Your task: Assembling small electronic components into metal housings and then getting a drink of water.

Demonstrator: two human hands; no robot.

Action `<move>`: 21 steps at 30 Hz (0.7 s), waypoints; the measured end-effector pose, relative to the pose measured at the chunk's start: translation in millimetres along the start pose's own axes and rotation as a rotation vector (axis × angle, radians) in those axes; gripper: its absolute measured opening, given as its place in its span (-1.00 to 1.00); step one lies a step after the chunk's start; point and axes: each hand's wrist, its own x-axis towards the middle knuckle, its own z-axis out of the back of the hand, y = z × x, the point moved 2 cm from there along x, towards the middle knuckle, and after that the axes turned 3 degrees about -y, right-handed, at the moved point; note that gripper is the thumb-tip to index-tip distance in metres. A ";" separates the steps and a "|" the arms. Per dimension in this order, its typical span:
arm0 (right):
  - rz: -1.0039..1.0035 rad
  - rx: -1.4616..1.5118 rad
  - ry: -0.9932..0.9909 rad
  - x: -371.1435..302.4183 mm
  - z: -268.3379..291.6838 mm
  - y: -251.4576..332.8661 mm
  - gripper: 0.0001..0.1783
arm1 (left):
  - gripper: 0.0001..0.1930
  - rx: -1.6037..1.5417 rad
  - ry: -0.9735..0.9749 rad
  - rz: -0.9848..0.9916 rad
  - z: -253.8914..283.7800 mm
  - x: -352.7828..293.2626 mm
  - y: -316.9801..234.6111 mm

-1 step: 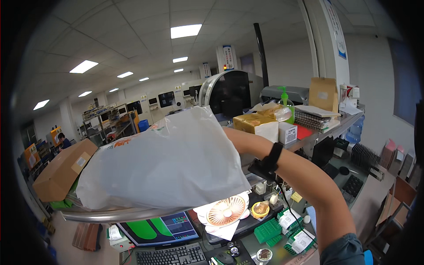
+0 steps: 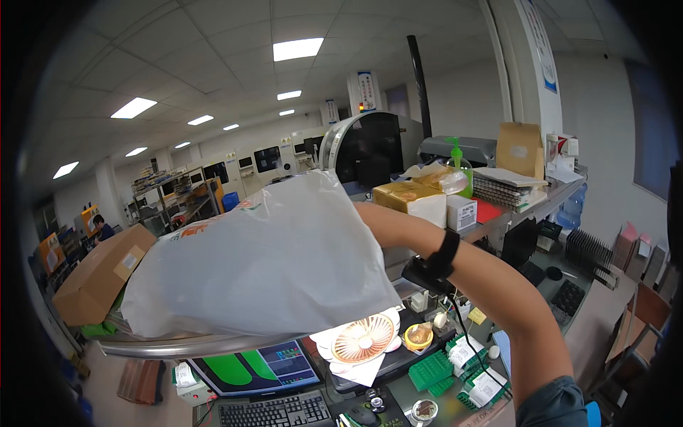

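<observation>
A large white plastic bag (image 2: 263, 263) with orange print lies on the upper shelf (image 2: 171, 347). My right forearm (image 2: 498, 285) comes up from the lower right and bends left, with a black strap (image 2: 445, 255) and a small dark device (image 2: 423, 276) near the wrist. From the wrist on, the bag covers my right hand, so its fingers are hidden. Whether the hand is inside the bag or behind it, I cannot tell. My left hand is out of view. Against the bag's left side leans a brown cardboard box (image 2: 103, 274).
On the shelf's right stand a gold-and-white tissue box (image 2: 413, 199), a small white box (image 2: 462, 212), a green pump bottle (image 2: 461, 171) and a paper bag (image 2: 519, 151). Below are a monitor (image 2: 256, 366), a keyboard (image 2: 276, 410), a lit fan (image 2: 363, 340) and green racks (image 2: 430, 373). A cable (image 2: 466, 331) hangs from the wrist device.
My right wrist and its strap have shifted very slightly against the bag. The bag keeps nearly the same shape and place.
</observation>
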 end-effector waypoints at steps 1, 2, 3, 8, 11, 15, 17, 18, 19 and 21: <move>0.051 -0.039 -0.124 -3.3 1.2 -2.0 -0.67 | -0.76 0.024 -0.009 0.009 3.3 -2.7 -16.1; 0.100 -0.077 -0.248 -8.2 2.9 -3.5 -0.67 | -0.76 0.047 -0.018 0.018 5.1 -7.1 -35.3; 0.091 -0.082 -0.253 -22.4 10.2 -2.0 -0.67 | -0.76 0.051 -0.007 0.013 6.3 -2.6 -42.7; -0.120 0.323 -0.284 -80.1 32.9 0.1 -0.63 | -0.75 -0.021 -0.014 0.028 1.4 12.9 -69.4; -0.137 0.558 -0.345 -110.7 34.2 -10.1 -0.63 | -0.78 0.168 -0.014 -0.054 11.3 27.7 -168.5; -0.209 0.933 -0.512 -160.3 49.2 -9.1 -0.70 | -0.82 0.172 -0.035 -0.083 15.7 41.3 -249.0; -0.248 0.999 -0.625 -192.5 53.4 -10.3 -0.72 | -0.89 0.143 -0.093 -0.160 16.2 49.1 -286.3; -0.250 1.044 -0.689 -212.9 53.9 -11.2 -0.72 | -0.82 0.233 -0.123 -0.179 16.8 56.8 -307.4; -0.273 1.075 -0.699 -229.7 52.7 -11.2 -0.77 | -0.73 0.325 -0.162 -0.188 18.7 62.7 -328.2; -0.279 1.060 -0.746 -265.5 46.1 -17.9 -0.83 | -0.72 0.353 -0.265 -0.340 13.3 100.8 -373.6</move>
